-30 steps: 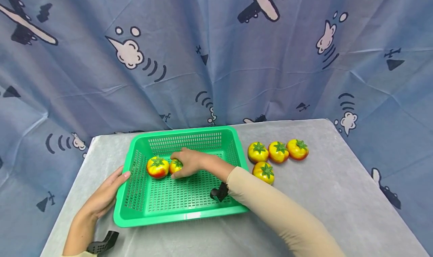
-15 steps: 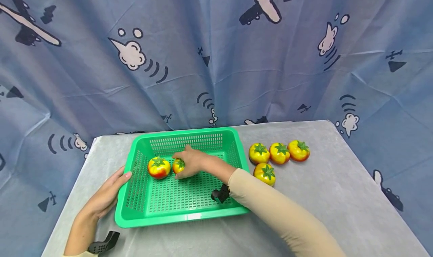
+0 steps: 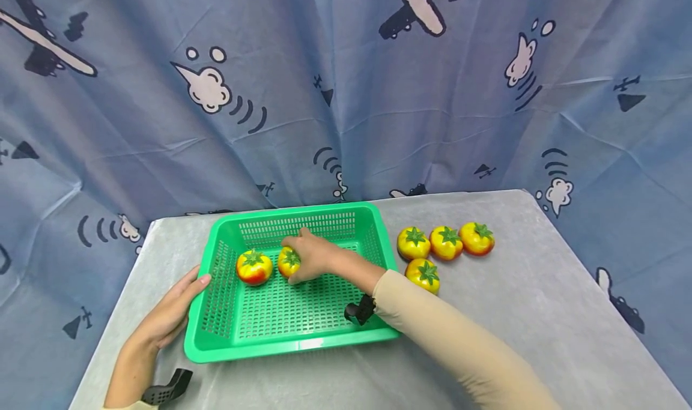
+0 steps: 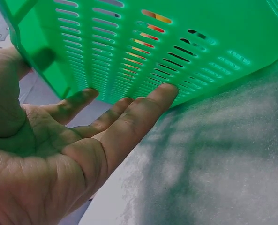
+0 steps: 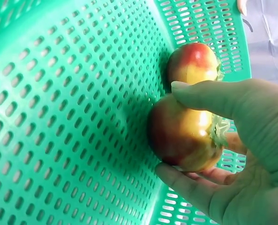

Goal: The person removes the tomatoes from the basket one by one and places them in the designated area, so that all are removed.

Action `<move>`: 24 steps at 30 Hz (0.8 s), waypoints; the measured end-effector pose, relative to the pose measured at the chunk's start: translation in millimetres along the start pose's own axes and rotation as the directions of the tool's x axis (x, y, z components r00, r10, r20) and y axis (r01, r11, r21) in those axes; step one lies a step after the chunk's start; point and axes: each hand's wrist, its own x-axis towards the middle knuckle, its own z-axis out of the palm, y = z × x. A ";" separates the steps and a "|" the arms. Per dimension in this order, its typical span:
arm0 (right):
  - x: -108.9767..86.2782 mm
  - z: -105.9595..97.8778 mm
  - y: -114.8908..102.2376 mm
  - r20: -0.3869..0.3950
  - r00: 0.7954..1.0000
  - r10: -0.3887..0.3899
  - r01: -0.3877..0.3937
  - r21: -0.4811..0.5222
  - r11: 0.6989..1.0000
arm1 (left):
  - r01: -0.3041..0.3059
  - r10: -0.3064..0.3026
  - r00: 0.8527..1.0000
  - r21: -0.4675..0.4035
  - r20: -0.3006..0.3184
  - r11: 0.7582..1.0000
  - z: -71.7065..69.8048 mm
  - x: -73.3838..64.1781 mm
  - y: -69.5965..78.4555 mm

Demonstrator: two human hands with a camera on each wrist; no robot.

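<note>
In the head view my left hand (image 3: 167, 311) holds the left side of the green basket (image 3: 292, 345). Its thumb lies over the rim, and in the left wrist view the fingers (image 4: 129, 124) stretch against the slotted outer wall. My right hand (image 3: 316, 257) reaches into the basket and grips a round yellow-and-red fruit (image 5: 185, 133) with a green leafy top. The thumb is on one side of it, fingers on the other, close over the perforated floor. A second such fruit (image 3: 254, 268) sits just left of it in the basket.
Several more yellow-and-red fruits (image 3: 446, 243) lie grouped on the grey-covered table (image 3: 519, 314), right of the basket. A blue curtain (image 3: 346, 98) with airplane prints hangs behind the table. Black wrist devices (image 3: 167, 387) are worn on both arms.
My right hand has moved slightly right with the fruit in its grip, widening the gap to the other fruit in the basket. The left hand has stayed at the basket's side.
</note>
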 end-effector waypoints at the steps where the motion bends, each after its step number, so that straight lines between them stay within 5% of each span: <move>1: -0.9 -0.5 0.0 -0.004 1.000 -0.004 0.004 0.001 1.000 | 0.000 0.000 1.000 0.001 -0.003 1.000 0.0 -0.2 0.1; 24: -36.1 -21.5 -6.7 -0.093 0.987 -0.133 0.131 -0.028 0.991 | 0.029 -0.028 0.999 0.036 -0.021 0.999 0.4 -0.5 0.0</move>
